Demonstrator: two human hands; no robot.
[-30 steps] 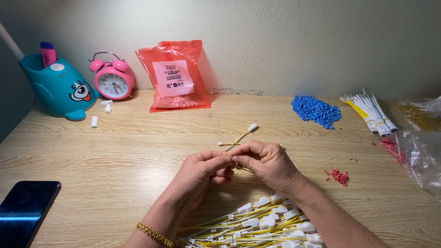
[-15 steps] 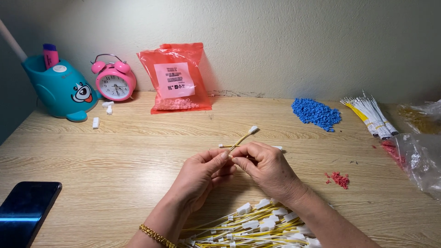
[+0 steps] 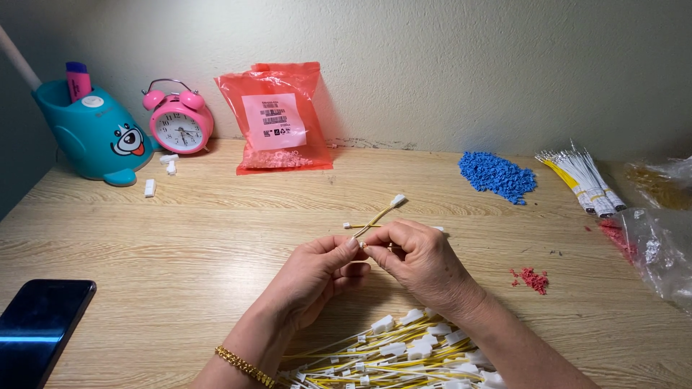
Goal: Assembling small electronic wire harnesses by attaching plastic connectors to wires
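Observation:
My left hand (image 3: pixel 313 275) and my right hand (image 3: pixel 418 261) meet fingertip to fingertip above the wooden desk (image 3: pixel 180 238). Together they pinch a short yellow wire (image 3: pixel 378 216) with a small white connector at its far end, which sticks up and away from the fingers. A second wire end with a white tip pokes out to the left behind it. Below my wrists lies a pile of yellow wires with white connectors (image 3: pixel 404 353). A gold bracelet sits on my left wrist.
A red plastic bag (image 3: pixel 277 119) leans on the wall, beside a pink alarm clock (image 3: pixel 180 122) and a teal pen holder (image 3: pixel 97 130). A blue pellet heap (image 3: pixel 497 173), bundled wires (image 3: pixel 580 176), red bits (image 3: pixel 533 279) and clear bags (image 3: pixel 659 245) lie right. A phone (image 3: pixel 40 328) lies at the front left.
Both hands stay together on the wire with only slight finger shifts. The view has tipped a little, so the wire pile sits lower in frame.

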